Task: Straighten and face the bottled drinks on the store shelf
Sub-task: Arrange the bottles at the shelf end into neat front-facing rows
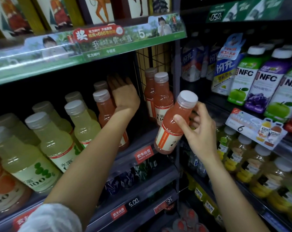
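My right hand (198, 129) grips a pink juice bottle (173, 124) with a grey cap, held tilted in front of the shelf's right end, off the shelf. My left hand (123, 91) reaches deep into the shelf, fingers straight, into the gap between two rows of pink bottles. One pink row (105, 106) stands just left of that hand, another pink row (162, 96) to its right by the wire divider. Pale yellow-green bottles (53, 139) fill the rows further left.
A wire grid divider (152, 57) closes the shelf's right end. A green banner shelf (91, 46) hangs overhead. NFC juice bottles (265, 87) and yellow drinks (252, 166) fill the unit on the right. Dark bottles (133, 174) sit on the shelf below.
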The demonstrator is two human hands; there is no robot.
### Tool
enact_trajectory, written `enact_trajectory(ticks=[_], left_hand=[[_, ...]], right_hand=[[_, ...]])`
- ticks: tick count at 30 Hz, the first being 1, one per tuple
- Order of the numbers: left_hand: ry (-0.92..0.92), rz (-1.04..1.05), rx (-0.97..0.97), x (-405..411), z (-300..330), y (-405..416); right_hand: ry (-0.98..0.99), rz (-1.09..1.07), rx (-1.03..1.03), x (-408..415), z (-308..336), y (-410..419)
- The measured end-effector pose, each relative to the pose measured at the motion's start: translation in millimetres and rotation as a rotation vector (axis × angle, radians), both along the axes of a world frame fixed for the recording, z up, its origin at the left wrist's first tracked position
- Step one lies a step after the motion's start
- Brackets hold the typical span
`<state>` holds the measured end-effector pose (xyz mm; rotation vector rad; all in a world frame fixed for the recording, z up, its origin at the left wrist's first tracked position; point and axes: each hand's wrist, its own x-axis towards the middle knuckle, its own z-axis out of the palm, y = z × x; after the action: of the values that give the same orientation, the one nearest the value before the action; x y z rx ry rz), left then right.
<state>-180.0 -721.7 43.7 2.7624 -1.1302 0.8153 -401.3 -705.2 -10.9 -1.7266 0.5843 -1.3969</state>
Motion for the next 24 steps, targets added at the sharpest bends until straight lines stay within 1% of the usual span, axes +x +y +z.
enact_trajectory(ticks=[2, 3, 6, 12, 17, 24], left_hand=[[-0.11, -0.025, -0.028, -3.6, 3.0, 8.0], [-0.152, -0.08, -0.07, -4.0, 4.9, 11.6], [0.066, -0.275, -0.128, -8.3, 11.2, 18.6], [0.285, -0.394, -0.247, -17.1, 16.9, 16.4], [0.315, -0.337, -0.325, -12.0, 21.8, 30.8], [0.336, -0.29, -0.311, -23.8, 25.9, 30.7]], right_hand=[[-0.007, 0.006, 0.012, 1.9, -2.4, 0.3], [-0.007, 0.007, 0.015, 3.3, -3.0, 0.0], [0.015, 0.019, 0.027, 7.6, -2.7, -1.1], [0.024, 0.017, 0.034, 12.0, 0.0, -1.9], [0.026, -0.001, 0.037, 9.5, -1.2, -3.0], [0.023, 0.003, 0.029, 11.2, 5.7, -3.1]])
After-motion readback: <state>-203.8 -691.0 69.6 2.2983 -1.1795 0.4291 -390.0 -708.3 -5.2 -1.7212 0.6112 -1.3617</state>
